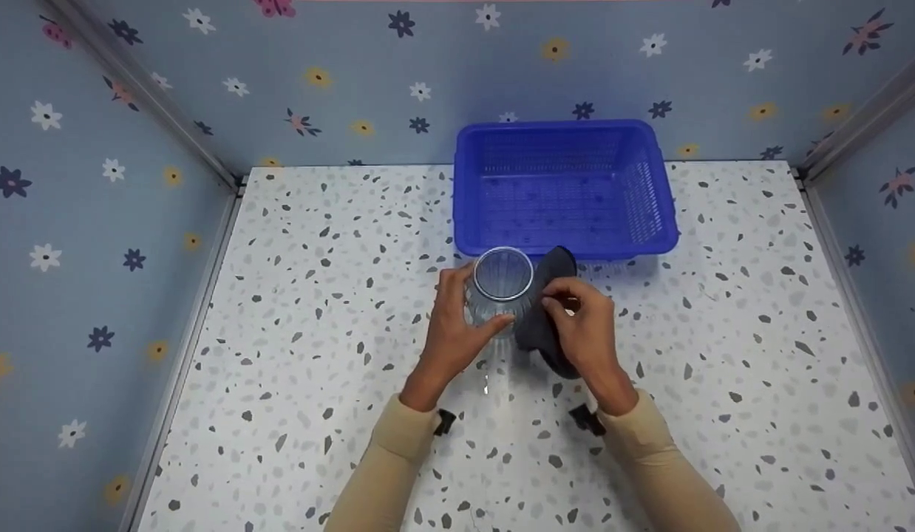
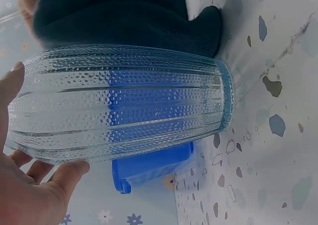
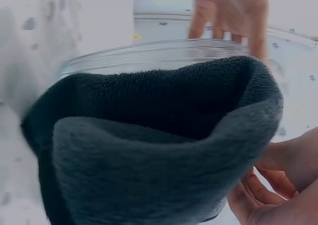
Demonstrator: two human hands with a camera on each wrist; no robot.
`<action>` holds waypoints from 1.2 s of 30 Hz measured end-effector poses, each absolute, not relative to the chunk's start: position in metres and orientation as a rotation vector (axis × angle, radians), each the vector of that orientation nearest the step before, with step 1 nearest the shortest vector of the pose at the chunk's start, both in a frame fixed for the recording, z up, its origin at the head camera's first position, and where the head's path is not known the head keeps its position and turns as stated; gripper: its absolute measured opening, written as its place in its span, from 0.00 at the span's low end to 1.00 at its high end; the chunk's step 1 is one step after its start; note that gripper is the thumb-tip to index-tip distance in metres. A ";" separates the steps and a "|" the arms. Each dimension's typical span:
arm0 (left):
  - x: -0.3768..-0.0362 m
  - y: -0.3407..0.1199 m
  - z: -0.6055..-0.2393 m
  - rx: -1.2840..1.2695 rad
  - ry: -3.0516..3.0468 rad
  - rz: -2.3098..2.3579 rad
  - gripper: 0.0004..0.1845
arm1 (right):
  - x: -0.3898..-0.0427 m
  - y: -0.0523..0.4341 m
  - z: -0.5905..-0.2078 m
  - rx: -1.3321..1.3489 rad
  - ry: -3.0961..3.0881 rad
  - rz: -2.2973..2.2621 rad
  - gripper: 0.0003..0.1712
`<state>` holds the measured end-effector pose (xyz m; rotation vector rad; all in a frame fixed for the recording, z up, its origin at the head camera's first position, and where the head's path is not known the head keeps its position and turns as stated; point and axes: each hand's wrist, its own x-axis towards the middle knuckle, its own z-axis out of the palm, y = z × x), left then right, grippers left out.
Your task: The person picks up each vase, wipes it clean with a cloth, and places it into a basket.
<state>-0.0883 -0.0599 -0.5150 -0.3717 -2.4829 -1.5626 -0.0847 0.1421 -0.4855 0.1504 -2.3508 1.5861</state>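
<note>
Vase upright in your left hand, dark cloth at its side in your right

Your left hand (image 1: 457, 325) is part-closed, fingers and thumb curved around the upper part of a tall, clear, ribbed glass vase (image 2: 121, 106). Your right hand (image 1: 589, 325) pinches a folded dark grey fleecy cloth (image 3: 154, 180) between fingertips and thumb. The cloth hangs between that hand and the vase; you can't tell whether it presses on the glass.

The vase is between your hands, nearer the left. Its round mouth points up and its long axis runs about vertical, its base appearing to rest on the white speckled bench (image 1: 317, 369) below your hands.

Judging by this, you seem partway through wiping: vase steadied, cloth brought up to its side. How much glass is done, or left, doesn't show.

Just beyond your hands sits a blue rectangular plastic basket (image 1: 466, 192); the vase is outside it.
</note>
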 end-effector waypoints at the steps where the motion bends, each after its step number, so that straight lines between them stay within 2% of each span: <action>1: -0.088 -0.060 -0.515 -0.373 -2.481 -1.563 0.48 | -0.085 0.141 -0.482 0.171 -2.333 1.584 0.06; 12: -0.088 -0.052 -0.516 -0.333 -2.450 -1.520 0.45 | -0.096 0.142 -0.466 0.278 -2.335 1.523 0.04; 23: -0.088 -0.049 -0.517 -0.309 -2.424 -1.493 0.47 | -0.105 0.150 -0.464 0.387 -2.405 1.583 0.08; 30: -0.088 -0.048 -0.516 -0.307 -2.428 -1.502 0.48 | -0.106 0.155 -0.474 0.380 -2.421 1.575 0.07; 36: -0.087 -0.049 -0.517 -0.310 -2.420 -1.504 0.47 | -0.105 0.159 -0.498 0.327 -2.442 1.611 0.09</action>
